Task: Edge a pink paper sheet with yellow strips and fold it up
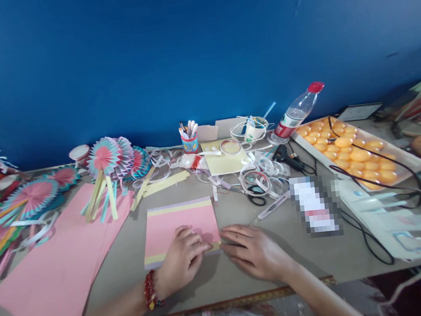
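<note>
No readable text, numbers or brand names anywhere; marks on the bottle's red-and-white label (286,124) and the white pen (274,205) too small and blurred to make out.

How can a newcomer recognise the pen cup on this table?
Along the blue wall, find the red-capped bottle. Well to its left stands a small blue-and-red cup packed with pens; the other cup, between them, is whitish.
</note>
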`<state>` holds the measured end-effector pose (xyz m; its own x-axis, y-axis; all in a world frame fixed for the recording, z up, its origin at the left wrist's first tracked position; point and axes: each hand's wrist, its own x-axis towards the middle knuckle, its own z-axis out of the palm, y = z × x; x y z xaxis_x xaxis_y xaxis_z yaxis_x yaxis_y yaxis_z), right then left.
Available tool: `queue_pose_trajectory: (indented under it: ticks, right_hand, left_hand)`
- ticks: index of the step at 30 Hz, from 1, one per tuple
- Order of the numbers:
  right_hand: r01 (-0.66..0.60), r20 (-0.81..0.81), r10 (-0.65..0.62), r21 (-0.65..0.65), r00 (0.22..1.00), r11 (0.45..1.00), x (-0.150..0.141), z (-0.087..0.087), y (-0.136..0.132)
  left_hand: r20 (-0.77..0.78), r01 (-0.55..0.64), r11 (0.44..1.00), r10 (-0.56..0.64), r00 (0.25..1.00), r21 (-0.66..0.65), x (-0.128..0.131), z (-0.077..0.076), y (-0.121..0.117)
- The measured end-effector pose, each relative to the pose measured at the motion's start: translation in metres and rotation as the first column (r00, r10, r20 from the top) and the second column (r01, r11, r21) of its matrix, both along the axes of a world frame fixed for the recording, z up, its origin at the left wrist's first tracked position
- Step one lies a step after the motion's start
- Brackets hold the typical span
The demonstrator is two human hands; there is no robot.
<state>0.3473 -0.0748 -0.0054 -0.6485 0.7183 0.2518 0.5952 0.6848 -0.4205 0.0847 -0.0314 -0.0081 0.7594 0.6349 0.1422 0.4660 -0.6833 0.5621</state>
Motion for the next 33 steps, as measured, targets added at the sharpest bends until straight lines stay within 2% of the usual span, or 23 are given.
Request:
queue_pose_trajectory:
  ticks: [8, 13, 20, 23, 28, 33]
  right_hand:
    - [-0.001, 0.022, 0.001, 0.016, 1.0, 1.0, -0.001, 0.001, 0.001]
    - [0.052, 0.028, -0.053, 0.041, 0.998, 0.998, -0.006, -0.001, -0.001]
    - [0.063, 0.01, -0.063, 0.012, 0.998, 0.998, -0.007, 0.001, -0.003]
    - [0.109, 0.04, -0.11, 0.026, 0.993, 0.994, -0.013, 0.001, -0.007]
    - [0.226, 0.034, -0.232, 0.127, 0.972, 0.966, -0.025, -0.002, -0.017]
    - [0.268, 0.079, -0.277, 0.108, 0.958, 0.957, -0.03, -0.004, -0.023]
  left_hand:
    - [-0.017, 0.008, 1.0, -0.008, 1.0, -0.02, 0.0, 0.003, -0.001]
    - [-0.016, 0.018, 1.0, -0.018, 1.0, -0.01, 0.0, 0.003, 0.0]
    - [-0.01, 0.017, 1.0, -0.017, 1.0, -0.011, 0.0, 0.002, 0.0]
    - [-0.005, 0.018, 1.0, -0.018, 1.0, -0.016, 0.0, 0.002, 0.001]
    - [0.024, -0.001, 1.0, 0.001, 1.0, -0.019, 0.0, -0.002, 0.0]
    - [0.045, -0.001, 1.0, 0.002, 0.999, -0.025, 0.0, -0.003, 0.001]
